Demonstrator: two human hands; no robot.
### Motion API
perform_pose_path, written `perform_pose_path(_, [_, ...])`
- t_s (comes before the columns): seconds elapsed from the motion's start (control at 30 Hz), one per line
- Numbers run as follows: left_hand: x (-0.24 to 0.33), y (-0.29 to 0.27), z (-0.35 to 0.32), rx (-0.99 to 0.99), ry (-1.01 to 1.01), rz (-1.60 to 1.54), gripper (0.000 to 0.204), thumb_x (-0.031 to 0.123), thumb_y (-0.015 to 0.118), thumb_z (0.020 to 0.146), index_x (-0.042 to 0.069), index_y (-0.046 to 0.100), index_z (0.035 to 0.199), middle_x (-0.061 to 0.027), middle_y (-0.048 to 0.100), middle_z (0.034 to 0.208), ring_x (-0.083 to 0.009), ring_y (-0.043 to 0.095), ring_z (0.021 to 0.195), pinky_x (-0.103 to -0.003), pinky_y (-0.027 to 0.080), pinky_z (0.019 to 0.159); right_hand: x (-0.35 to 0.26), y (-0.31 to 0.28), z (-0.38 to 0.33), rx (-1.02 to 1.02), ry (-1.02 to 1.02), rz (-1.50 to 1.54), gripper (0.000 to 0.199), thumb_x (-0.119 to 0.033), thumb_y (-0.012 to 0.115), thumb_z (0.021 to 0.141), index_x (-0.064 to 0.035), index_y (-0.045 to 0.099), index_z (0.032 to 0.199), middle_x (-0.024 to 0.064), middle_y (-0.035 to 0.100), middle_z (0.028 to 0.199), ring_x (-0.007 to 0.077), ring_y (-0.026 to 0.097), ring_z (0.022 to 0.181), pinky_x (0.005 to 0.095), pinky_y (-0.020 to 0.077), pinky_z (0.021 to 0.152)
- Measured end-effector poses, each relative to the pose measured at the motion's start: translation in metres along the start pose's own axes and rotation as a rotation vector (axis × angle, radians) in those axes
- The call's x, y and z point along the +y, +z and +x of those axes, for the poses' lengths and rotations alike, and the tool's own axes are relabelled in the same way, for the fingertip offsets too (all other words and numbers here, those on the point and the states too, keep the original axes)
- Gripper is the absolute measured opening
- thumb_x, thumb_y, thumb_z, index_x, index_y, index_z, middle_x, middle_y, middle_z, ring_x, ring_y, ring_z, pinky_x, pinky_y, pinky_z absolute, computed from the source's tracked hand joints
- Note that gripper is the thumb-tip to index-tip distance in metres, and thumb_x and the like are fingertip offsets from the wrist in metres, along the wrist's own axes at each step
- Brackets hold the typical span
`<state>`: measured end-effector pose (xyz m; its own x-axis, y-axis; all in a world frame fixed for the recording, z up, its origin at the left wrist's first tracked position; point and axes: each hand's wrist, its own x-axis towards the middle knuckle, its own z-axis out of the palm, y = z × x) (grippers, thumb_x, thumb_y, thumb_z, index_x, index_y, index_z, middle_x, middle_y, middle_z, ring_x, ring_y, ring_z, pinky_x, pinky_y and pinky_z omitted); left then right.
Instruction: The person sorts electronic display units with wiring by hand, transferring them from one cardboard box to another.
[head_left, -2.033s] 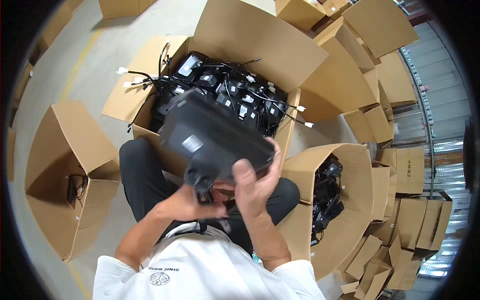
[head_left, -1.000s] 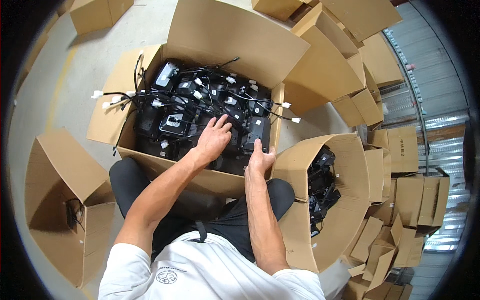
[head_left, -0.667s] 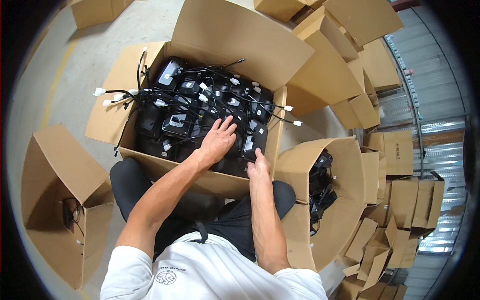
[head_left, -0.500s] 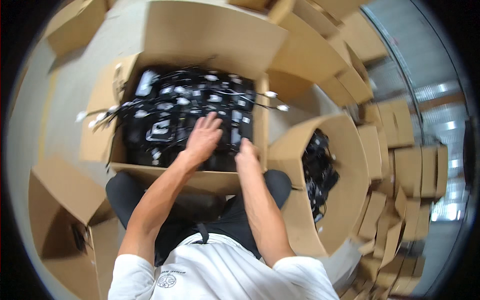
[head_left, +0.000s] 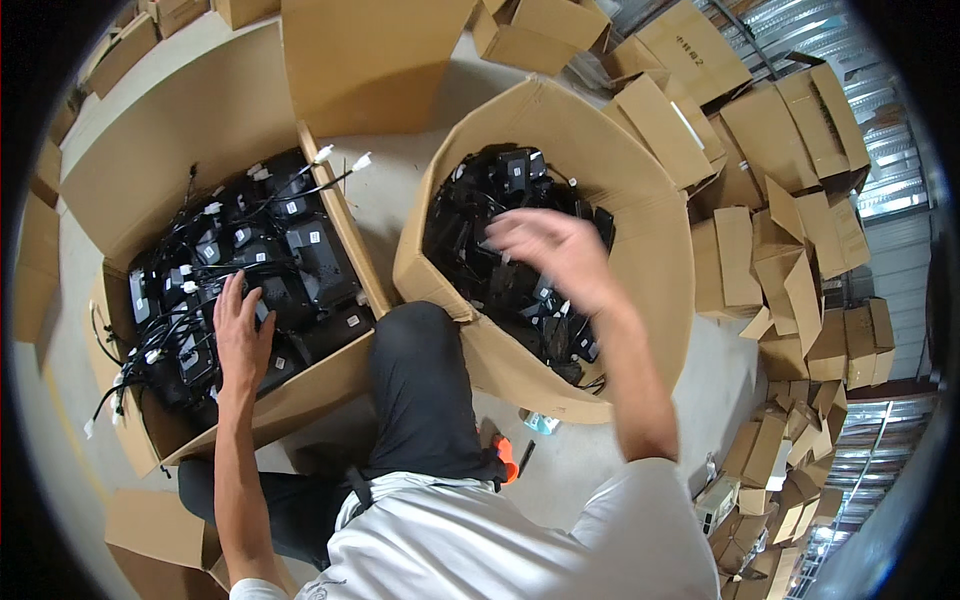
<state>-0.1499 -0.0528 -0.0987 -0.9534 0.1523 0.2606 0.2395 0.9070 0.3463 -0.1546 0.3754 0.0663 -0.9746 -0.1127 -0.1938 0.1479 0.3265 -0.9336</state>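
My left hand rests over a wide cardboard box at the left, fingers apart and nothing in them. Rows of black plastic units with white labels, black cables and white plugs fill that box. Some cables hang over its left and right walls. My right hand, slightly blurred, hovers above a second cardboard box to the right. Its fingers are stretched out and seem to hold nothing. Inside lies a loose heap of similar black units and cables, partly hidden by the hand.
My knee stands between the two boxes. On the floor below the right box lie an orange object and a light blue packet. Stacked and tumbled cardboard boxes line the right side. Another carton is at the lower left.
The view has swung to the right. My right hand has left the box of rowed units and is now over the heaped box. My left hand remains over the first box.
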Motion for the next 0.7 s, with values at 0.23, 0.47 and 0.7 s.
perform_pose_path(0.23, [0.025,0.021,-0.032,-0.043,-0.084,-0.153,0.031,0.009,0.071,0.089,-0.002,0.065,0.118,-0.0211,0.056,0.138,-0.0384,0.056,0.126,-0.043,0.046,0.106,0.305,-0.209,-0.069,0.648,0.65,-0.618,0.047,-0.034,0.074,0.086,0.0069,0.071,0.108,0.0178,0.073,0.105,0.0298,0.069,0.097,0.0412,0.0531,0.085])
perform_pose_path(0.47, [0.042,0.004,-0.022,-0.133,-0.176,-0.077,0.028,0.012,0.068,0.093,-0.003,0.066,0.116,-0.0194,0.058,0.136,-0.0373,0.059,0.121,-0.041,0.05,0.1,0.41,-0.195,-0.08,0.613,1.054,-0.448,0.058,-0.039,0.082,0.078,0.0088,0.069,0.107,0.0253,0.072,0.103,0.0357,0.071,0.097,0.0437,0.0542,0.087])
perform_pose_path(0.7, [0.049,0.011,-0.017,-0.099,-0.194,-0.109,0.028,0.012,0.067,0.093,-0.003,0.066,0.116,-0.0186,0.061,0.132,-0.0371,0.062,0.117,-0.041,0.052,0.097,0.477,-0.214,-0.097,0.497,0.963,-0.809,0.048,-0.037,0.054,0.097,0.0063,0.065,0.077,0.0194,0.065,0.069,0.0304,0.062,0.052,0.0447,0.0528,0.052])
